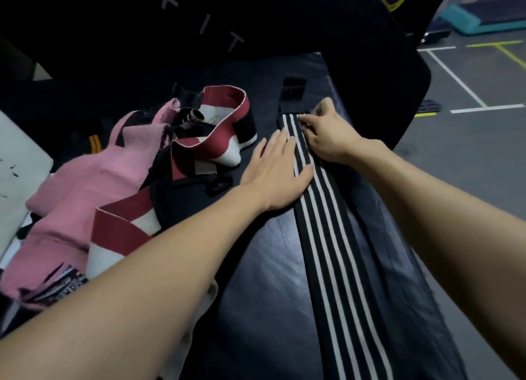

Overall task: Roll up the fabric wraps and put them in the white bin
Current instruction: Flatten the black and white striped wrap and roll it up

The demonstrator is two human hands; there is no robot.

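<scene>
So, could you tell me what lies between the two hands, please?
In the head view, the striped wrap runs between the left hand and right hand; both touch it.

Laid lengthwise along the right side of the padded bench (264, 266): striped wrap (336, 237), running from the near edge away to its far end beneath the two hands. Flat on that wrap's left edge, fingers straight: left hand (277, 175). Just beyond and to the right, at the wrap's far end, fingers curled on it: right hand (327, 135). Past the wrap's end, farther back on the bench: strap tab (293, 91). Heaped on the bench's left half, apart from the striped wrap: pile of loose wraps (136, 180). At the far left edge, beside the pile: white bin (20, 163). Behind the bench, upright: padded backboard (199, 24). Off to the right, lower: floor (469, 140).
</scene>
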